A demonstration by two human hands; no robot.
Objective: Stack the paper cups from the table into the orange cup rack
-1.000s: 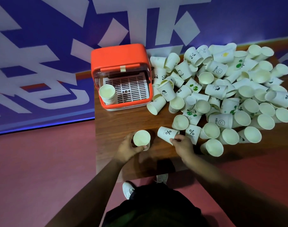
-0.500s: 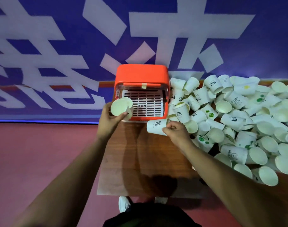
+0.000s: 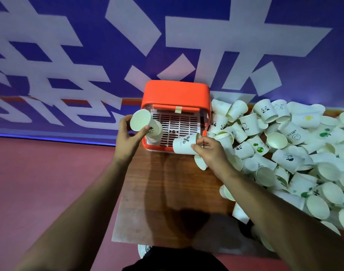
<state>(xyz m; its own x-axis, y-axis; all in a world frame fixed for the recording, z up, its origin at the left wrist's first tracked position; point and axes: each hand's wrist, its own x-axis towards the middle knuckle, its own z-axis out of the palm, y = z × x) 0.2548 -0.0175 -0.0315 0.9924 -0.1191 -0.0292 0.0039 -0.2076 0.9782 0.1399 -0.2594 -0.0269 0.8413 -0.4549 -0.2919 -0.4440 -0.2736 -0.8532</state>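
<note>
The orange cup rack stands at the far left of the wooden table, its white slotted grid facing me. My left hand grips a white paper cup, mouth toward me, right over the stack of cups in the rack's left side. My right hand pinches a second cup with a % mark, lying sideways in front of the rack's right corner. A big heap of loose paper cups covers the table's right half.
A blue wall with large white shapes rises just behind the table. Red floor lies to the left and below. Bare wood stretches between me and the rack. My shoe shows under the table's near edge.
Both hands have carried their cups from the table's front toward the rack. The left cup now sits over the stack in the rack; the right cup reached the rack's front.
</note>
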